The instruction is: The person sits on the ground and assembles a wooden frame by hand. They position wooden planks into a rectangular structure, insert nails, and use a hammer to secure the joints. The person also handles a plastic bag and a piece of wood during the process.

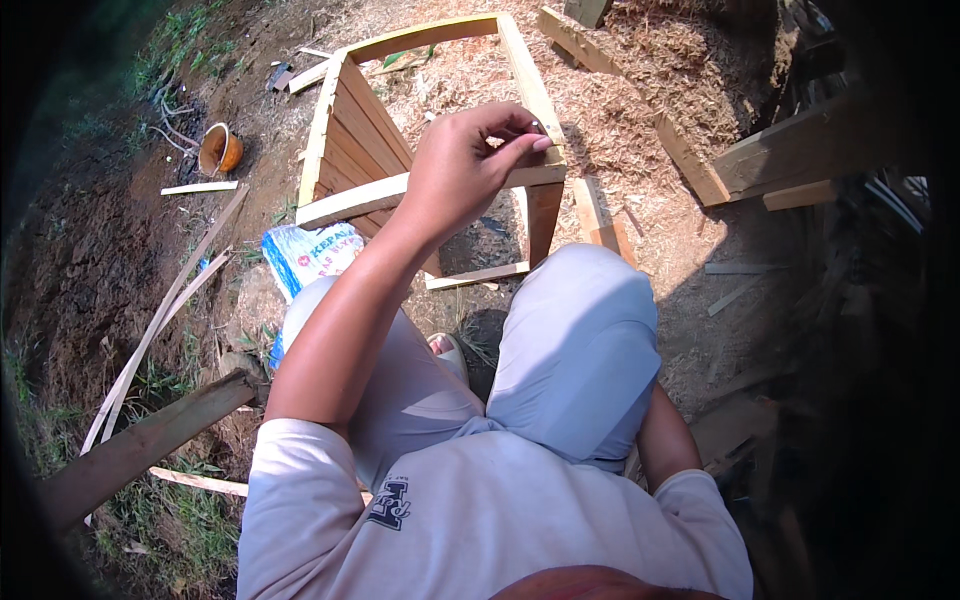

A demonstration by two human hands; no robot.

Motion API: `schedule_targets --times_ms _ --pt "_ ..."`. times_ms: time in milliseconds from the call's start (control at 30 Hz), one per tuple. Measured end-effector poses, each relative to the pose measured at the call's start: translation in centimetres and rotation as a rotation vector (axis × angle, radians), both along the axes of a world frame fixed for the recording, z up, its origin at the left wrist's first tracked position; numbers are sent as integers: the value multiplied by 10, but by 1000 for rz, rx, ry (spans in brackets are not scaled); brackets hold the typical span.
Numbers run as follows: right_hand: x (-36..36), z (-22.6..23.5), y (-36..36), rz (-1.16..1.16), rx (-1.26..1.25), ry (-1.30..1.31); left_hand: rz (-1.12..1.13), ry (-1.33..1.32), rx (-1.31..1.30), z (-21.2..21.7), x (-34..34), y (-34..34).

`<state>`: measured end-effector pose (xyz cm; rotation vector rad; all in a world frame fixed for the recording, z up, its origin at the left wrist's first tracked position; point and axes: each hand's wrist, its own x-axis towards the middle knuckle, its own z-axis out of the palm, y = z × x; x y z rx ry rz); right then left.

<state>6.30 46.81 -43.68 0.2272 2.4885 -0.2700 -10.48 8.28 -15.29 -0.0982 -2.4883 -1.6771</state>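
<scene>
Frame (355, 201) of wood stands before you on the ground (110, 230), your left hand (465, 150) pinching something tiny (535, 126) at its near right corner, seemingly to steady it; your right grip, hidden, can't be told.

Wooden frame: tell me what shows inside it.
Wood shavings show inside the wooden frame, right of its planked left side; whatever lies behind the left hand is covered.
</scene>
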Motion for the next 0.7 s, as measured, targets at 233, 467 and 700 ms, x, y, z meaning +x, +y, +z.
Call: schedule_targets --times_ms 233,467,700 --pt "-4 36 14 -148 -121 54 12 6 -81 0 -2 -1" --pt "-28 87 20 -317 -311 141 16 44 -100 -6 -4 0" --pt "-98 187 16 -348 -763 31 -17 -35 -165 7 0 0"
